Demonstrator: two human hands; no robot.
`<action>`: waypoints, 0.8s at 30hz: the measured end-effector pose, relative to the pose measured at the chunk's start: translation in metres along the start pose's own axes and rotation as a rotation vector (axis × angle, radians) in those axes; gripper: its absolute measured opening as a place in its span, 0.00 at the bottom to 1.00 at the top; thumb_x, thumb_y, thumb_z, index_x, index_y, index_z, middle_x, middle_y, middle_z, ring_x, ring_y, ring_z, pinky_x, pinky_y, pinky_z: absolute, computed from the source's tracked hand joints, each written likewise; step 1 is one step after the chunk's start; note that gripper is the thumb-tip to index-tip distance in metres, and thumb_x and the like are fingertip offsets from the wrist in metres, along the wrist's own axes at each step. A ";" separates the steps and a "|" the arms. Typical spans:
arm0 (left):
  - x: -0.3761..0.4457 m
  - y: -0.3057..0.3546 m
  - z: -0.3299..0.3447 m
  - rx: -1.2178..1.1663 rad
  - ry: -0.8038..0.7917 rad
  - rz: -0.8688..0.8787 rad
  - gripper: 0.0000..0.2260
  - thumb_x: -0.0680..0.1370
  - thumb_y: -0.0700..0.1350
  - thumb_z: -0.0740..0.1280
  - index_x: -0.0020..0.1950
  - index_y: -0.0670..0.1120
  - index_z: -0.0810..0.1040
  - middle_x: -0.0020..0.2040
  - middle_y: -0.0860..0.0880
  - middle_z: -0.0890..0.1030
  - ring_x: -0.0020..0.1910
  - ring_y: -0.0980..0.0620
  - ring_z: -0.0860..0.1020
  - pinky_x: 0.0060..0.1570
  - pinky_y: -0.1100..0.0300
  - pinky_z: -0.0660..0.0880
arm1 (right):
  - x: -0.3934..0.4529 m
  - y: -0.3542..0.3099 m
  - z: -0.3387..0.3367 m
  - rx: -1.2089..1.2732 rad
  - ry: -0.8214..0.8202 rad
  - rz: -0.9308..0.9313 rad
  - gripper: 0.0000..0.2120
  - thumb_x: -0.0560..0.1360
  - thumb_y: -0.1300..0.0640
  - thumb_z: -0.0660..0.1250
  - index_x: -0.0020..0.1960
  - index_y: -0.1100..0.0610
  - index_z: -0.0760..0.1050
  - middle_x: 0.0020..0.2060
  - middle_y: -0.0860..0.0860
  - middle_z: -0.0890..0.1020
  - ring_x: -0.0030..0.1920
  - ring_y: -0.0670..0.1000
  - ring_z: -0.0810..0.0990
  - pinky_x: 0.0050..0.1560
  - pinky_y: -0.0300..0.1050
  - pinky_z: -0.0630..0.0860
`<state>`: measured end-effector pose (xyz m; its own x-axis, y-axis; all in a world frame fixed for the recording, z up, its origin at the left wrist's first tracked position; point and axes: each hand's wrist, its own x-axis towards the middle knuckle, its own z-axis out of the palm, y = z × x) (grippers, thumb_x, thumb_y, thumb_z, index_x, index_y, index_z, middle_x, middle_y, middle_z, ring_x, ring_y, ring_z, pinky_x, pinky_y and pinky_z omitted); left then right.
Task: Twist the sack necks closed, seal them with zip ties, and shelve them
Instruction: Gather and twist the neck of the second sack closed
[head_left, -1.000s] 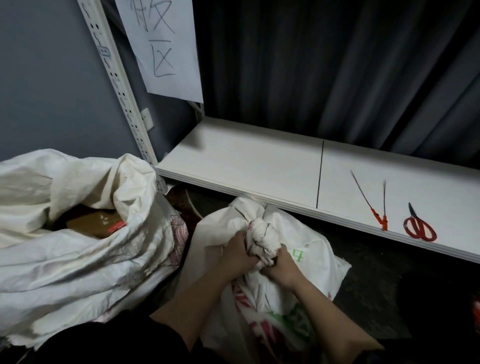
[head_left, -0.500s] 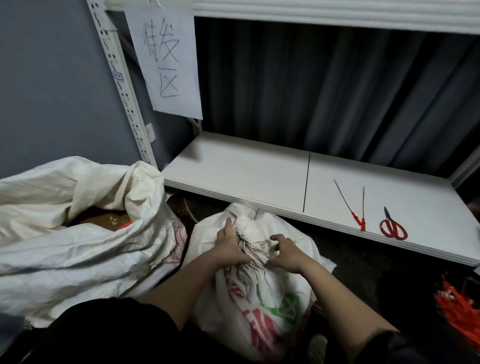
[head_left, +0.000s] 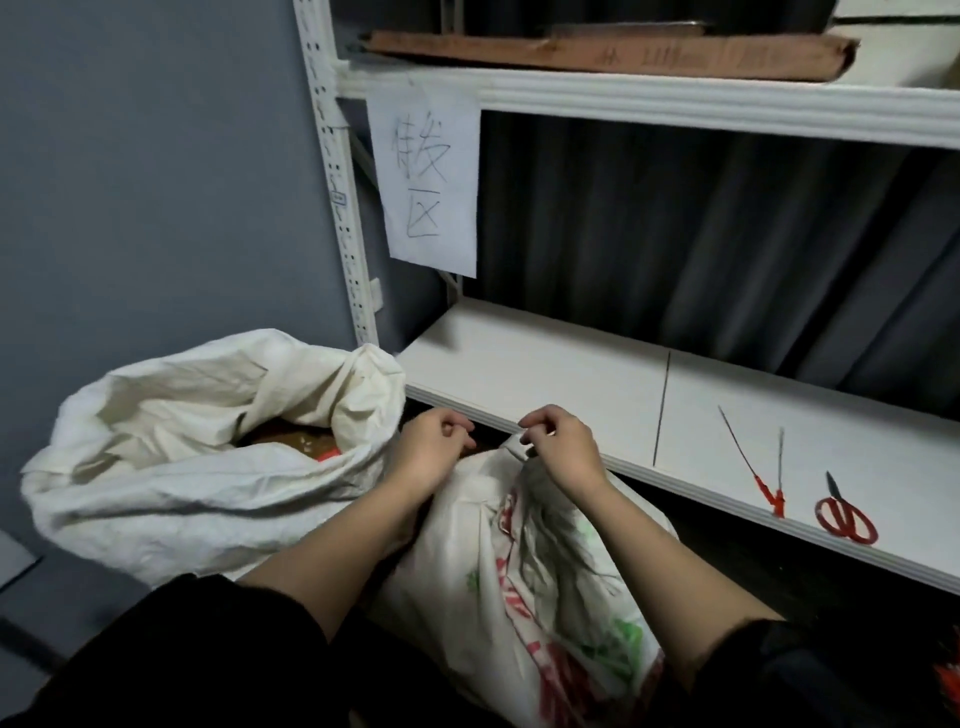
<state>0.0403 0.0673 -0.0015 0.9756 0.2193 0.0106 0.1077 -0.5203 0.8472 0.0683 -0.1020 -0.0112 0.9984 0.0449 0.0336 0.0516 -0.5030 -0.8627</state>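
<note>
Both hands at the mouth of the printed sack, below the lower shelf edge.

Left hand (head_left: 434, 449): fingers curled, at the sack's left upper edge; whether it holds cloth, cannot tell. Right hand (head_left: 563, 447): fingertips pinch the top edge of the printed sack (head_left: 524, 587) (white, red and green print, illegible). Sacks: 2; the open sack (head_left: 208, 447) lies left of the left hand. On the lower shelf (head_left: 545, 374), right of the right hand: zip ties (head_left: 769, 488), 2, red-headed; red scissors (head_left: 844, 517), 1. Paper sign (head_left: 426, 176) above the hands, handwritten, lower character "区".
</note>
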 end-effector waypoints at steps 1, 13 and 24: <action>0.000 -0.001 -0.011 0.027 0.028 0.007 0.09 0.74 0.38 0.62 0.41 0.52 0.78 0.36 0.53 0.82 0.44 0.50 0.82 0.51 0.55 0.77 | 0.002 -0.010 0.008 0.020 -0.029 -0.011 0.11 0.72 0.63 0.61 0.41 0.48 0.77 0.35 0.46 0.82 0.42 0.53 0.83 0.48 0.47 0.78; -0.011 -0.050 -0.095 0.736 -0.002 0.034 0.29 0.74 0.56 0.66 0.71 0.47 0.64 0.68 0.45 0.68 0.66 0.46 0.70 0.58 0.53 0.71 | 0.025 -0.069 0.138 0.125 -0.487 0.226 0.16 0.70 0.44 0.66 0.49 0.55 0.70 0.38 0.52 0.74 0.33 0.50 0.72 0.28 0.38 0.66; 0.003 -0.056 -0.098 0.433 0.173 -0.056 0.25 0.76 0.57 0.64 0.71 0.54 0.64 0.61 0.49 0.78 0.58 0.44 0.77 0.50 0.54 0.72 | 0.026 -0.115 0.134 0.332 -0.246 -0.028 0.03 0.70 0.62 0.67 0.41 0.55 0.75 0.33 0.52 0.79 0.34 0.47 0.78 0.42 0.44 0.77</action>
<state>0.0186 0.1775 0.0033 0.9238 0.3721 0.0905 0.2651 -0.7919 0.5501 0.0850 0.0725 0.0215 0.9595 0.2802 -0.0277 0.0286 -0.1948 -0.9804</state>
